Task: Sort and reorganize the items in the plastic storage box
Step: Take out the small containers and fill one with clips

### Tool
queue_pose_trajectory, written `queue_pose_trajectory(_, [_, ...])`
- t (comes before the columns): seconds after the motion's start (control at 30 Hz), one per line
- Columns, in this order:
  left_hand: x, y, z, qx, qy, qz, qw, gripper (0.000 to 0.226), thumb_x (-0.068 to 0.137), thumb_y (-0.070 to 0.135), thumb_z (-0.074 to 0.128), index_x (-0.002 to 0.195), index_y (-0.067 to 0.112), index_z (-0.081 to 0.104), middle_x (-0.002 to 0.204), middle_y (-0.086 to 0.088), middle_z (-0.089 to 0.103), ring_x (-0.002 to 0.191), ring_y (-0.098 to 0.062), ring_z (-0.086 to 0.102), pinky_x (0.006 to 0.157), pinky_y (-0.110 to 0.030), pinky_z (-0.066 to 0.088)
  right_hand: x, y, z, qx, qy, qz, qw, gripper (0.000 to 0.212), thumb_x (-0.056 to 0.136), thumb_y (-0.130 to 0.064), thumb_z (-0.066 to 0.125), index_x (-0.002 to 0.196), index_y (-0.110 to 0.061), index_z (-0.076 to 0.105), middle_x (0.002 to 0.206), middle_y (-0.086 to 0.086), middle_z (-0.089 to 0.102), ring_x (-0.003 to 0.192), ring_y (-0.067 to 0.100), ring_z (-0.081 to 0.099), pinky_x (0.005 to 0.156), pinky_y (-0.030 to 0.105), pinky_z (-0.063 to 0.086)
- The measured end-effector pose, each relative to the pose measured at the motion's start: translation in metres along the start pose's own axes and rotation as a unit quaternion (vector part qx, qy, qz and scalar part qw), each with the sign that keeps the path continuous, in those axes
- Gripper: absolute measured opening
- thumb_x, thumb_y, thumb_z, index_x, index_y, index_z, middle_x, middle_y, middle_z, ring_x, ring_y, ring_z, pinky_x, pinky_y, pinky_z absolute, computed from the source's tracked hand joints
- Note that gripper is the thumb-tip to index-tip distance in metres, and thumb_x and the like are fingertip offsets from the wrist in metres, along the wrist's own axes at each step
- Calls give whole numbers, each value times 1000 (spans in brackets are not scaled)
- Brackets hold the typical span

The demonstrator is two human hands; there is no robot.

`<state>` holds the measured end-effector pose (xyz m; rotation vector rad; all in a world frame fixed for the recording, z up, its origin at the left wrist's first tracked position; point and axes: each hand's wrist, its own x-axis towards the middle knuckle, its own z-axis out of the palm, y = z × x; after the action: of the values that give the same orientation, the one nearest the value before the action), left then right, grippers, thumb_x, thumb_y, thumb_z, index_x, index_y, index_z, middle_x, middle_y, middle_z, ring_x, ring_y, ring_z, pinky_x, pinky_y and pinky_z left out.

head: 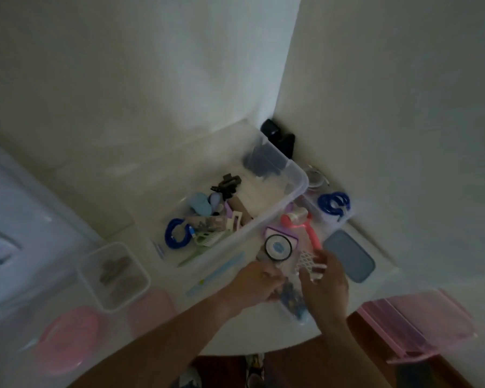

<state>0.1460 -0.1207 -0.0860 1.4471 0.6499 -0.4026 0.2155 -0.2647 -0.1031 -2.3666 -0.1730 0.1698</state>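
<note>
I count two hands: the left hand and the right hand. There is one big clear storage box on the white table. Blue coiled cables are two: one cable inside the big box, the other cable in a small clear container behind it. Small clear containers I see three in total: that one, one at the left with brown things, and one under the hands. There is one black hair claw, one pink roller, one round magnifier-like ring, one grey-blue lid and one light blue stick.
</note>
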Motion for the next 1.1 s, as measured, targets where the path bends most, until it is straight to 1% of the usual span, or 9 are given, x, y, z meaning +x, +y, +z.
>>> queue_pose_trajectory(0.17, [0,61,-64,-20,120,141,983,16,95,18,63,94,6,74,77,-8,75,67,-26,72,72,-41,62,82,-129,10,24,-105,-141,984,16,94,-18,58,106,-27,61,88,-13,66,76,-4,60,65,11,44])
queue_pose_trajectory(0.3, [31,58,-132,292,281,149,902,22,100,25,50,93,17,70,93,-3,72,82,-19,67,71,-30,53,148,-173,80,-179,-273,-150,933,28,94,-16,54,119,-7,64,120,10,65,107,24,61,82,27,44])
queue_pose_trajectory(0.37, [52,35,-158,350,278,126,885,20,100,23,47,99,21,67,104,-4,68,96,-24,65,71,-28,44,165,-177,112,-246,-363,-116,891,32,94,-15,58,121,2,60,111,18,62,103,30,59,83,31,44])
queue_pose_trajectory(0.47, [75,2,-178,401,238,101,879,30,99,17,49,127,19,60,127,-9,60,113,-30,58,92,-36,46,180,-171,144,-252,-435,-57,862,28,94,-22,60,120,-11,55,94,11,51,88,24,48,80,34,42])
queue_pose_trajectory(0.57, [86,-20,-189,413,238,81,876,36,100,18,47,135,24,54,138,-6,54,124,-30,51,102,-38,43,185,-165,162,-276,-465,-39,840,12,100,-25,52,92,-16,50,91,7,48,86,21,46,80,29,36])
queue_pose_trajectory(0.63, [91,-28,-191,397,236,72,884,37,99,20,48,135,27,53,139,-5,53,125,-28,50,102,-38,44,186,-162,169,-269,-489,-13,829,29,100,-16,51,72,-18,42,78,1,44,75,18,47,70,24,42])
queue_pose_trajectory(0.83, [95,-23,-182,344,226,59,910,37,101,18,48,138,22,50,141,-8,48,124,-26,50,102,-38,46,195,-154,180,-229,-493,47,838,19,91,-19,67,96,-8,53,99,10,53,100,28,56,81,33,42])
queue_pose_trajectory(0.93, [100,-19,-176,327,228,60,915,39,98,17,52,137,19,52,139,-10,51,123,-29,51,101,-45,48,194,-148,186,-220,-496,52,839,20,91,-21,67,80,-8,57,87,9,61,89,26,61,81,34,53])
queue_pose_trajectory(1.1, [99,-9,-173,308,256,90,912,43,100,15,50,144,13,45,143,-10,52,131,-26,48,109,-34,40,198,-167,160,-209,-420,-120,875,24,81,-38,70,86,-15,69,90,7,66,80,19,61,69,34,52])
